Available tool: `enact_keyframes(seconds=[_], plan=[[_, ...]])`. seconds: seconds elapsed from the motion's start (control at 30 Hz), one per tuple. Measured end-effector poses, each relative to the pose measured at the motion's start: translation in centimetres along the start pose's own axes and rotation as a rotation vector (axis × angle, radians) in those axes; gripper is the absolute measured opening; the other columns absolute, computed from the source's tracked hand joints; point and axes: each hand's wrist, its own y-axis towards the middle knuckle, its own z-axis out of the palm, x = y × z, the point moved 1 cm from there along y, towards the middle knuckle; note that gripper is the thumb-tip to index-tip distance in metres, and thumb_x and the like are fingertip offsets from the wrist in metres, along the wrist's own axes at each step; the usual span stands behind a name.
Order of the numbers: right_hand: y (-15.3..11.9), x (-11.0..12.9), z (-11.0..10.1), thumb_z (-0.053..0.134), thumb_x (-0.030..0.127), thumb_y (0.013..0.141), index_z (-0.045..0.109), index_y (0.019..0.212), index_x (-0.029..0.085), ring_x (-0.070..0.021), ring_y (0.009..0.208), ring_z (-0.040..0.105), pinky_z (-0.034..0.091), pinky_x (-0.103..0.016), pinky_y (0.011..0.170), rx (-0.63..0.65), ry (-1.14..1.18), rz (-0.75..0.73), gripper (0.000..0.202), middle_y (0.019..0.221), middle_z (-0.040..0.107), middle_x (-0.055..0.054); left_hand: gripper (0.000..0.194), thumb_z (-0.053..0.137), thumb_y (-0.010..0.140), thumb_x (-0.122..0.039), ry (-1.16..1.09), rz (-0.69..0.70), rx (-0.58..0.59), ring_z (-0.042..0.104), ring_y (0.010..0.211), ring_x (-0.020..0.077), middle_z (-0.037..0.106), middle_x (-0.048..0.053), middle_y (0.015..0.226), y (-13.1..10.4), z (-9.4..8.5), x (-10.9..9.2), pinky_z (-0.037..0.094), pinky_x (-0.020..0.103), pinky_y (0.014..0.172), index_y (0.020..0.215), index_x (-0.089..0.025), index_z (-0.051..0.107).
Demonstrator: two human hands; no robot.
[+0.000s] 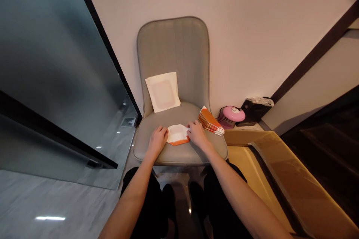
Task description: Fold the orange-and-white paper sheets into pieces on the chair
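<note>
A white and orange paper envelope (178, 133), partly folded with its flaps showing, lies on the grey chair seat (157, 153). At its left edge the fingers of my left hand (159, 139) are curled and closed on the paper. My right hand (196, 134) pinches the right side flap; the thumb is mostly hidden. Just right of that hand sits a pile of folded orange and white envelopes (210, 120). Several flat white sheets (163, 92) with a greyish rectangle in the middle lean against the chair back (174, 44).
Right of the chair stands a large open cardboard box (303, 179). Behind it are a pink round-topped appliance (232, 115) and a black bag (254, 110) by the wall. A dark-framed glass door (61, 63) stands at the left. My legs are below the seat edge.
</note>
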Motion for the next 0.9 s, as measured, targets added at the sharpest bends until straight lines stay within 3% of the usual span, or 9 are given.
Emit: enact_keyframes(seconds=[0.17,0.33,0.43,0.57,0.73,0.9], plan=[[-0.5,-0.2,0.1,0.05,0.008,0.091,0.072,0.099,0.015,-0.0218,0.1,0.058,0.042,-0.029,0.088,0.095,-0.021,-0.152,0.025,0.104,0.065,-0.012,0.017,0.05,0.095,-0.015,0.057,0.036,0.023,0.057,0.096,0.0236,0.065,0.008,0.097,-0.4,-0.4,-0.6,0.045,0.035,0.084,0.097,-0.02,0.066],[-1.4,-1.5,-0.6,0.06,0.019,0.092,0.069,0.113,0.014,-0.0225,0.104,0.058,0.044,-0.031,0.093,0.115,0.05,-0.381,0.024,0.11,0.065,-0.012,0.012,0.056,0.092,-0.021,-0.045,0.17,0.104,0.057,0.096,0.0243,0.067,0.007,0.099,-1.8,-1.6,-0.6,0.046,0.036,0.085,0.095,-0.021,0.068],[-1.8,-2.5,-1.1,0.072,0.03,0.087,0.067,0.121,0.018,-0.0235,0.108,0.058,0.046,-0.034,0.096,0.154,0.131,-0.478,0.037,0.116,0.063,-0.011,0.013,0.064,0.089,-0.026,-0.134,0.22,0.131,0.058,0.101,0.0249,0.069,0.007,0.111,-2.5,-2.0,-0.2,0.046,0.039,0.092,0.1,-0.022,0.069],[-1.8,-3.0,-1.3,0.076,0.028,0.085,0.062,0.131,0.018,-0.0247,0.113,0.059,0.047,-0.036,0.098,0.159,0.158,-0.477,0.049,0.125,0.062,-0.014,0.019,0.069,0.088,-0.031,-0.168,0.224,0.139,0.059,0.105,0.0251,0.07,0.007,0.115,-2.4,-1.9,0.3,0.046,0.039,0.094,0.105,-0.021,0.069],[-1.6,-2.9,-1.4,0.066,0.033,0.093,0.062,0.132,0.016,-0.0268,0.118,0.06,0.045,-0.04,0.103,0.123,0.168,-0.467,0.043,0.128,0.064,-0.017,0.023,0.071,0.089,-0.037,-0.144,0.225,0.128,0.06,0.105,0.0259,0.07,0.007,0.113,-2.3,-2.0,0.2,0.046,0.039,0.095,0.105,-0.021,0.068],[-1.6,-3.3,-1.6,0.073,0.032,0.087,0.064,0.13,0.016,-0.0272,0.12,0.06,0.046,-0.039,0.104,0.176,0.185,-0.483,0.047,0.131,0.064,-0.016,0.023,0.071,0.088,-0.037,-0.118,0.242,0.125,0.059,0.105,0.026,0.07,0.007,0.111,-2.6,-2.4,-0.1,0.048,0.038,0.091,0.105,-0.021,0.068]])
